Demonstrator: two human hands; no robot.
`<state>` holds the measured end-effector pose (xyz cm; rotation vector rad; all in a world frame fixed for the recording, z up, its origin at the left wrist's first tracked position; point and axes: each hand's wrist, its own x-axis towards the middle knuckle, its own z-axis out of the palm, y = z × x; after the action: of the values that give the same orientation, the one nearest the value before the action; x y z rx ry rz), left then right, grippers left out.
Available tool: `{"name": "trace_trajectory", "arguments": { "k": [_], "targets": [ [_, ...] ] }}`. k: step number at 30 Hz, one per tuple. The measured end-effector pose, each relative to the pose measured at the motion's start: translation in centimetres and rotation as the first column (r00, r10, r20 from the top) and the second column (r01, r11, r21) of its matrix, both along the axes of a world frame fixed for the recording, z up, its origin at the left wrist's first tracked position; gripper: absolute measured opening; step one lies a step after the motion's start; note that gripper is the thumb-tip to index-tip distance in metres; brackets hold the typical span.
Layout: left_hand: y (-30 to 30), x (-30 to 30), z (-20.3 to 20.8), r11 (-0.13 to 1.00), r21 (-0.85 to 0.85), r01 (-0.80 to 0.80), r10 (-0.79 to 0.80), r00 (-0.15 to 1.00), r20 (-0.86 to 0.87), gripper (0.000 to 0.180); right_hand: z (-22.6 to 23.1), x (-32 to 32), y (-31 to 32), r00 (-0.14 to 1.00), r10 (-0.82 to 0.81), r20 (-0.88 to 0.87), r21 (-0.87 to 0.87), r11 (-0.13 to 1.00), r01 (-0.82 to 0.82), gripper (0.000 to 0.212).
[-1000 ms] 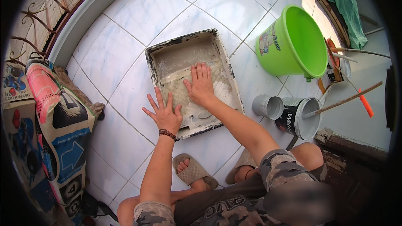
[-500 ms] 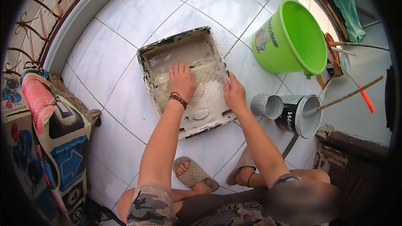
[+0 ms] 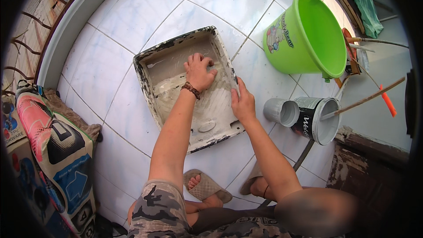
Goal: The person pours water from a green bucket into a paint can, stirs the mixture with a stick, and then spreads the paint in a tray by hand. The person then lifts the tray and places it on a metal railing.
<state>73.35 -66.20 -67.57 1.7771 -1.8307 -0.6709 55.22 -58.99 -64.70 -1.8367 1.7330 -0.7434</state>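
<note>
A shallow paint tray (image 3: pixel 220 113), its rim chipped black and white and its inside coated in dull beige and grey, lies on the tiled floor. My left hand (image 3: pixel 201 72), with a braided bracelet at the wrist, is inside it, knuckles bent and fingers curled in against the tray's bottom. Whatever lies under those fingertips is hidden. Along the right rim, my right hand (image 3: pixel 243 104) grips the tray's edge, thumb on the inner side and fingers on the outer side. A pool of murky liquid shows at the tray's far end.
To the right stand a green bucket (image 3: pixel 282 44) and, nearer, a grey cup (image 3: pixel 275 110) lying against a paint can (image 3: pixel 304 117) with a stick in it. Bags and boxes (image 3: pixel 66 150) line the left side. My sandalled feet (image 3: pixel 207 185) are just below the tray.
My left hand has gone from flat with spread fingers to curled, and sits slightly farther right in the tray. My right hand stays at the rim. The whole view has shifted a little.
</note>
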Motion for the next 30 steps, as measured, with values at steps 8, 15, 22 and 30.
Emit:
{"name": "trace_trajectory", "arguments": {
  "k": [8,15,22,30],
  "targets": [
    [2.2,1.2,-2.6,0.984,-0.137,0.112,-0.076,0.967,0.242,0.05,-0.1,0.1,0.1,1.0,0.012,-0.02,-0.051,0.999,-0.013,0.044],
    [2.3,3.9,-1.0,0.976,0.151,-0.154,0.055,0.854,0.517,0.064,0.9,1.2,-0.1,1.0,-0.022,-0.005,0.11,0.994,0.023,0.045],
    [9.8,-0.4,1.6,0.846,0.042,0.531,-0.506,0.775,0.379,0.06,-0.5,0.5,-0.6,0.993,-0.01,0.12,-0.041,0.999,0.016,0.04],
    [5.6,0.3,1.8,0.944,0.035,0.328,-0.316,0.869,0.38,0.067,1.3,2.1,-0.9,0.944,-0.159,0.289,0.251,0.964,0.086,0.037]
  ]
}}
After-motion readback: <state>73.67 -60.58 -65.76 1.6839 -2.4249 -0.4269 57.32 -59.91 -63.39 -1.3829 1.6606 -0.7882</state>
